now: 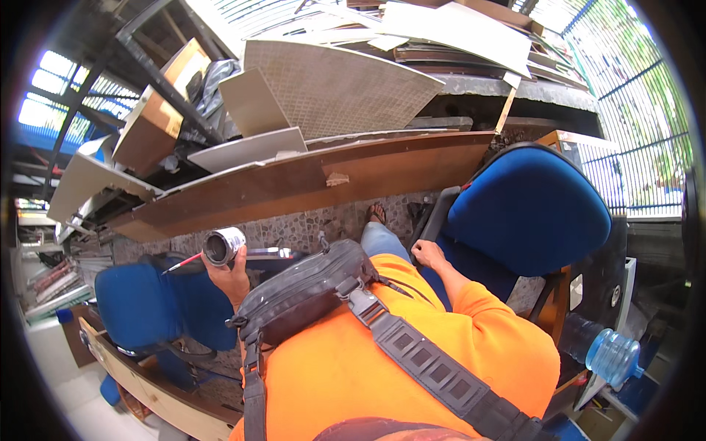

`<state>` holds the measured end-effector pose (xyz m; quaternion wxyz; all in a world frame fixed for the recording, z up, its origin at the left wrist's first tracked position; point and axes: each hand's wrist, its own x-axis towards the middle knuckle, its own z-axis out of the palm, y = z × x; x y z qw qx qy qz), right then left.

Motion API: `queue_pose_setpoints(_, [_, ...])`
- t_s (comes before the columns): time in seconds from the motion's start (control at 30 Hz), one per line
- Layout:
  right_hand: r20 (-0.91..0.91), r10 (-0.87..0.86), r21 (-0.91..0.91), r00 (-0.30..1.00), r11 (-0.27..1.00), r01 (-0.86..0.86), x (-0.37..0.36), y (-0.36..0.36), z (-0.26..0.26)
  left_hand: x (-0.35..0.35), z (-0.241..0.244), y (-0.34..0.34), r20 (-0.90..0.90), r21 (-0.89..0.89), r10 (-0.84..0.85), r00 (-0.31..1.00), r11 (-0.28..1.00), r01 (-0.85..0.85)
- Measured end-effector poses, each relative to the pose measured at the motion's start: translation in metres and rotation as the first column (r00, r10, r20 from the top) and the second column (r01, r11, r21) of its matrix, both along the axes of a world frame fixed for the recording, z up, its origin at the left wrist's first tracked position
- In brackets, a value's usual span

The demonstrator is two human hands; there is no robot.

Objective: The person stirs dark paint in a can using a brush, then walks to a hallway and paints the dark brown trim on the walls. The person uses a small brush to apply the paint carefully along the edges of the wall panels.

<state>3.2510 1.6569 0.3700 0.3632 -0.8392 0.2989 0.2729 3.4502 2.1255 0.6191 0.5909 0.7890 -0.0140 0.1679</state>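
My left hand (229,280) holds an open can (219,249) with a white label, tilted so that its dark inside faces me. A thin red stick-like tool (185,263), probably a paintbrush, juts out to the left from the same hand. On the other side, my right hand (429,254) is curled at the lower end of the black armrest (438,212) of a blue office chair (529,212). The fingers' undersides are hidden. A black sling bag (309,286) hangs across my orange shirt, between the two hands.
Ahead, a long brown board (386,168) stands on edge before stacked panels (342,82). More blue chairs (138,306) are at my left, near a wooden desk (149,380). A water jug (612,355) lies at the lower right. Pebble-patterned floor (298,220) shows by my sandalled foot (376,213).
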Motion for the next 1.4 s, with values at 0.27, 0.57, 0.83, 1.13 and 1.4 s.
queue_pose_setpoints(0.27, [0.034,-0.124,0.024,0.992,0.992,0.124,0.044,-0.052,0.001,0.146,-0.011,-0.095,-0.064,0.017,-0.109,0.992,0.994,0.111])
queue_pose_setpoints(0.57, [0.214,-0.371,-0.018,0.904,0.924,0.383,0.122,-0.074,0.042,0.242,-0.057,-0.155,0.015,0.026,-0.222,0.975,0.975,0.222])
queue_pose_setpoints(0.83, [0.58,-0.468,-0.156,0.667,0.739,0.655,0.215,-0.184,0.009,0.279,-0.051,-0.21,-0.011,0.011,-0.308,0.951,0.951,0.308])
queue_pose_setpoints(1.13, [0.443,-0.894,-0.134,-0.061,-0.133,0.982,0.279,-0.396,-0.055,0.302,-0.048,-0.288,-0.049,-0.008,-0.257,0.965,0.966,0.257])
queue_pose_setpoints(1.4, [0.146,-0.818,-0.427,0.556,0.455,0.781,0.296,-0.502,-0.076,0.334,-0.044,-0.34,-0.029,0.137,-0.146,0.989,0.98,0.148])
